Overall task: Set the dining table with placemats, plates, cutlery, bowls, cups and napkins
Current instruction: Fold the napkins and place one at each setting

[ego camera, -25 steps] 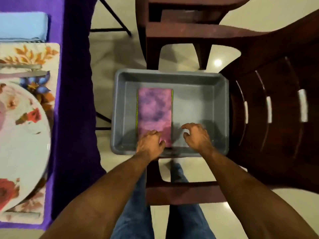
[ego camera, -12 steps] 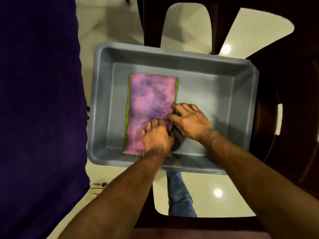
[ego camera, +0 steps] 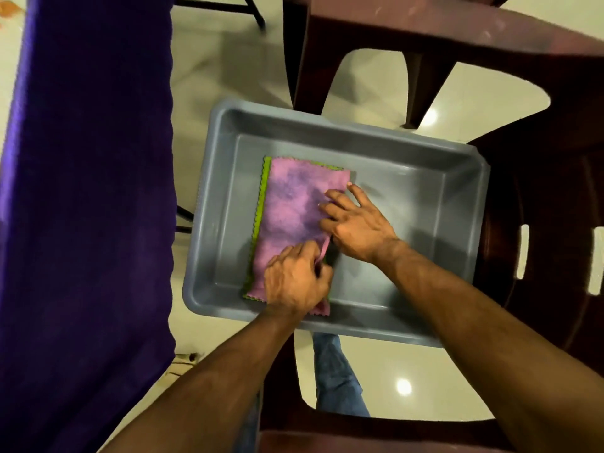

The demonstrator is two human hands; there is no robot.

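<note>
Two hands: both reach down into the grey tub [ego camera: 425,204], close together on the pink napkin [ego camera: 291,204].
Left hand [ego camera: 294,282]: fingers curled, pinching the near right edge of the pink napkin and bunching the cloth a little.
Right hand [ego camera: 353,223]: fingers spread and fairly straight, resting on the napkin's right side, the fingertips on the cloth.
Pink napkin: lies folded on the left part of the tub floor, long side running away from the person.
Green napkin [ego camera: 261,204]: under the pink one, only its zigzag edge showing along the left and far sides.
Tub: sits on a dark brown chair [ego camera: 539,207], just right of the purple tablecloth [ego camera: 88,207].
Floor [ego camera: 212,76]: pale and glossy.
Jeans [ego camera: 336,377]: seen below the tub.
</note>
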